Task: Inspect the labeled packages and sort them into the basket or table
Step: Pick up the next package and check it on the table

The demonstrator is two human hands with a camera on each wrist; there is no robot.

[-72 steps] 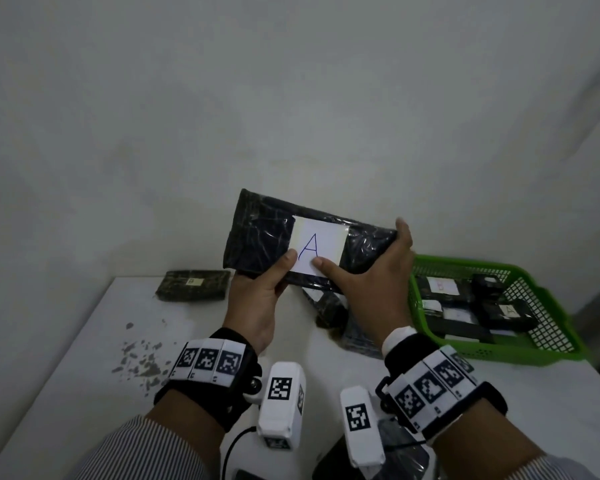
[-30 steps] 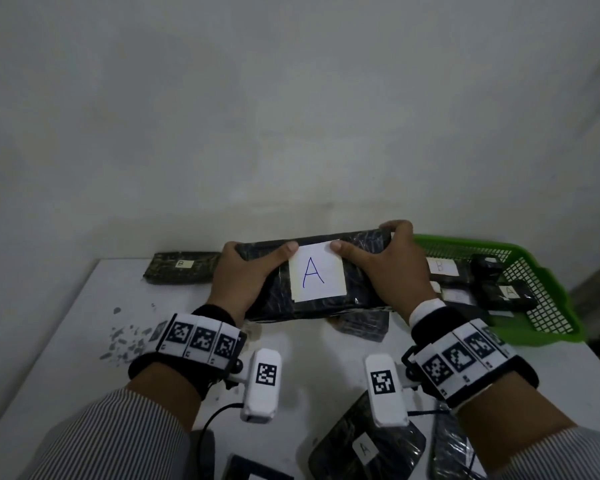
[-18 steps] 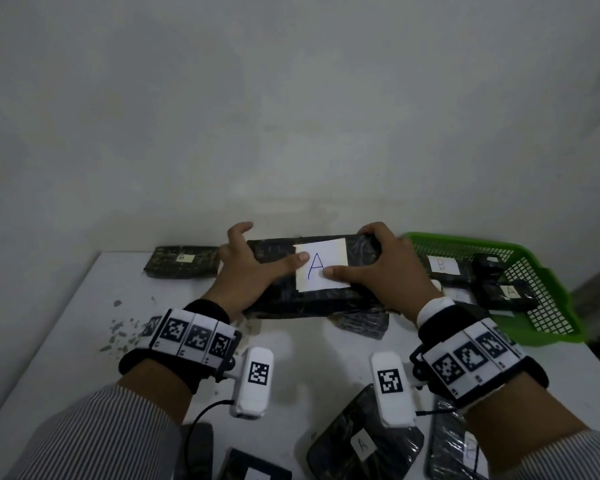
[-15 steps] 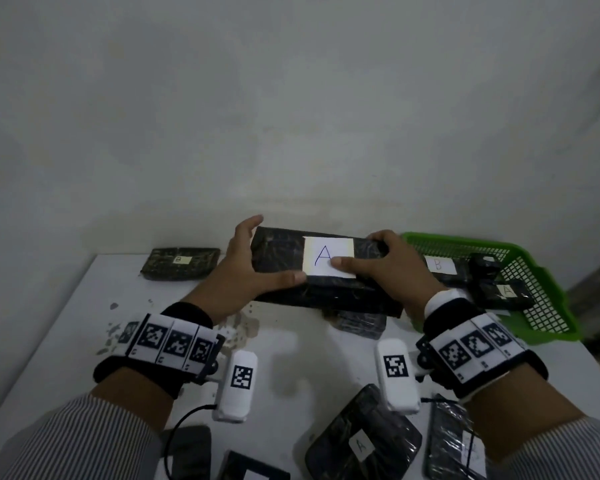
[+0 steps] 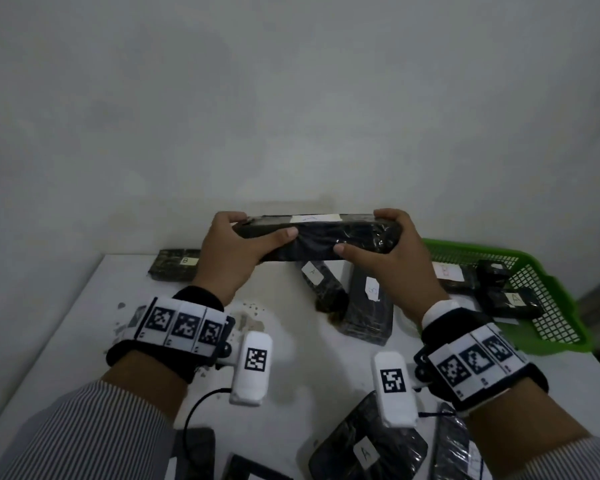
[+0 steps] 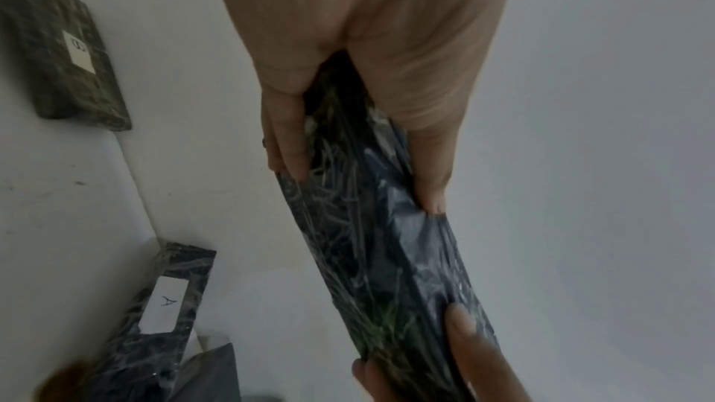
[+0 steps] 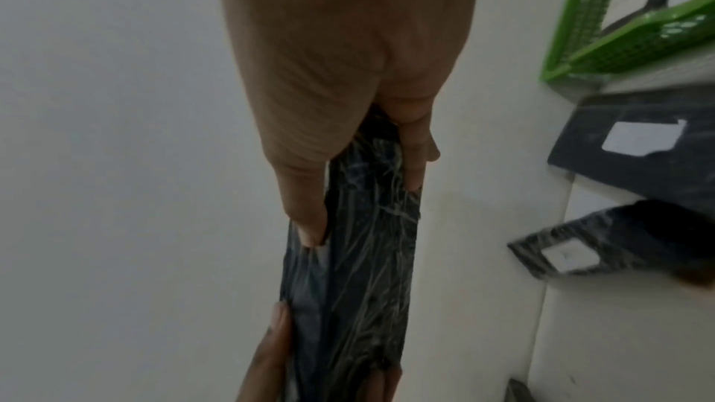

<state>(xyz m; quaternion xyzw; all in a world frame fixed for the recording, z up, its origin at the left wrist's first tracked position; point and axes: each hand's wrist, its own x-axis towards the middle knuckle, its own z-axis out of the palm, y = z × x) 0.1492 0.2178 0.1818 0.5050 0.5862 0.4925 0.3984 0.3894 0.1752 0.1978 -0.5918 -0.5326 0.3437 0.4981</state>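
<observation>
- The left hand (image 5: 234, 252) gripped the left end of a long black package (image 5: 321, 237), thumb along the near face and fingers curled over the top edge.
- The right hand (image 5: 394, 261) gripped the right end in the same way, thumb on the near face and fingers wrapped over the far side.
- The package was held level in the air above the back of the white surface (image 5: 291, 362), tipped so its white label (image 5: 314, 218) faced upward and showed only as a thin strip; its letter could not be read.
- The green basket (image 5: 565, 306) sat on the surface to the right, with several black packages inside.
- More black packages lay on the surface beneath and in front of the hands, and one marked B (image 5: 175, 270) lay at the back left.
- The left wrist view showed the left hand (image 6: 360, 51) pinching the package (image 6: 387, 256) between thumb and fingers, with wrinkled plastic wrap not clear from the head view.
- The right wrist view showed the right hand (image 7: 340, 72) clamped on the package (image 7: 360, 280) edge-on, the basket corner (image 7: 619, 41) to its right.
</observation>
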